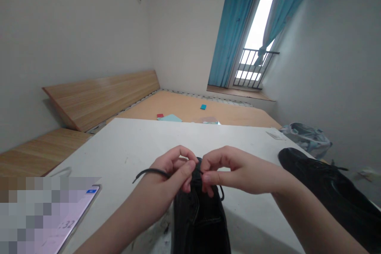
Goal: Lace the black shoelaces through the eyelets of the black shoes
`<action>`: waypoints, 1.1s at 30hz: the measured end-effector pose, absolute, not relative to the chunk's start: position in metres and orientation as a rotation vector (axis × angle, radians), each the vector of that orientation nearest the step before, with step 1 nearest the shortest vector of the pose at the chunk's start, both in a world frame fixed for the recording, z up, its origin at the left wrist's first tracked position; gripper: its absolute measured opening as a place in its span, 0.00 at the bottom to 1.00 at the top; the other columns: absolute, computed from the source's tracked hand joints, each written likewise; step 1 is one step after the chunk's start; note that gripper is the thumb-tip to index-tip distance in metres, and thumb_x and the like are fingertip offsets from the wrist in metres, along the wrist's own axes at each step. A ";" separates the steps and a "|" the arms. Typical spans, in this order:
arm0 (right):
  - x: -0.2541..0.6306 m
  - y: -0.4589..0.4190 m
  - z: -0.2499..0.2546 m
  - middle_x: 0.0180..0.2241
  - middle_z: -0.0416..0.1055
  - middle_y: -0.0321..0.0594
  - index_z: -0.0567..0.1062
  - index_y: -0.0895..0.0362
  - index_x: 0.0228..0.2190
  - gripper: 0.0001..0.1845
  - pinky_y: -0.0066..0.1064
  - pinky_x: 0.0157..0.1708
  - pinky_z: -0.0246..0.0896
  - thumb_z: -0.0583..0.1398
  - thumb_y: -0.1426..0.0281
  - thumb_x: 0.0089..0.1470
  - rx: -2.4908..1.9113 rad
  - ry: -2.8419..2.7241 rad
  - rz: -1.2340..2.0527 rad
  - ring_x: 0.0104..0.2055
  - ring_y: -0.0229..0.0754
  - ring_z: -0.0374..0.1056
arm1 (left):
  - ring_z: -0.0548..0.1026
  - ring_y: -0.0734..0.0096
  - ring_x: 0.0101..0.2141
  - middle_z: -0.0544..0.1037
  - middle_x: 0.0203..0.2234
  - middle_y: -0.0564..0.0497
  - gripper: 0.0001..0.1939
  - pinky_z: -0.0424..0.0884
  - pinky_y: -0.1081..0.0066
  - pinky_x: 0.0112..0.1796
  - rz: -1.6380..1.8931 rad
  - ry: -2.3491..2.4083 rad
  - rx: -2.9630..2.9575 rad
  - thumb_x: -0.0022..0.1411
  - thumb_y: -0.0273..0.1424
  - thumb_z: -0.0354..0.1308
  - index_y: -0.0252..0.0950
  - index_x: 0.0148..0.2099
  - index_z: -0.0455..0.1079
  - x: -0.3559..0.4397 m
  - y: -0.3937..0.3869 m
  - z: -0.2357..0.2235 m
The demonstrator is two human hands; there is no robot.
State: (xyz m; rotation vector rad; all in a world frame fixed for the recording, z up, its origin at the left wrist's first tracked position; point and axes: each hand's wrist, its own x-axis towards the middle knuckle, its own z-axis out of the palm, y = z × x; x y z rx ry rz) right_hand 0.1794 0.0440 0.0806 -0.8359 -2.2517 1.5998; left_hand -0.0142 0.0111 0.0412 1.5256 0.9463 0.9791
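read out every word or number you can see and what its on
":32" on the phone screen, the rest hidden by pixelation
Blue label at the top of that screen: too small to read
Black shoe and second black shoe: no readable lettering

Single head-worn camera, looking forward and down from above the worktop (119, 143). Frame rolled: the balcony door (256, 43) leans right at upper right. Very wide field, with bowed edges. Nearest subjects are the left hand (171, 170) and right hand (235, 168), close to the lens at lower centre, forearms entering from the bottom edge. The low wooden bed platform (190, 107) lies beyond the worktop's far edge, with walls filling the upper frame.
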 end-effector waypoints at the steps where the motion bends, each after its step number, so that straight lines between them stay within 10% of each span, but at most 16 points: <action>1: 0.179 0.043 0.080 0.25 0.71 0.37 0.69 0.59 0.29 0.19 0.30 0.32 0.61 0.58 0.55 0.59 -0.749 -2.156 1.700 0.28 0.37 0.67 | 0.61 0.75 0.18 0.62 0.15 0.62 0.12 0.60 0.75 0.23 0.973 0.909 1.462 0.64 0.43 0.50 0.39 0.39 0.64 -0.018 0.012 0.043; 6: 0.175 0.033 0.084 0.20 0.56 0.28 0.66 0.57 0.28 0.17 0.24 0.20 0.49 0.57 0.56 0.61 -0.778 -1.954 1.509 0.20 0.32 0.54 | 0.56 0.76 0.18 0.58 0.16 0.61 0.15 0.52 0.76 0.20 0.865 1.081 1.742 0.65 0.46 0.50 0.40 0.38 0.68 -0.039 0.011 0.051; 13: 0.157 0.015 0.085 0.28 0.70 0.36 0.76 0.55 0.33 0.10 0.28 0.27 0.48 0.55 0.68 0.61 -1.167 -2.562 0.792 0.28 0.36 0.60 | 0.62 0.73 0.21 0.65 0.16 0.59 0.08 0.49 0.72 0.23 0.384 1.359 2.225 0.55 0.28 0.52 0.39 0.23 0.64 -0.045 0.013 0.043; 33: 0.164 0.019 0.084 0.25 0.71 0.33 0.76 0.55 0.31 0.08 0.26 0.25 0.45 0.56 0.72 0.56 -1.308 -2.762 0.657 0.26 0.35 0.60 | 0.65 0.75 0.21 0.69 0.18 0.59 0.18 0.52 0.72 0.23 0.198 1.231 2.251 0.66 0.35 0.47 0.38 0.25 0.68 -0.042 0.012 0.031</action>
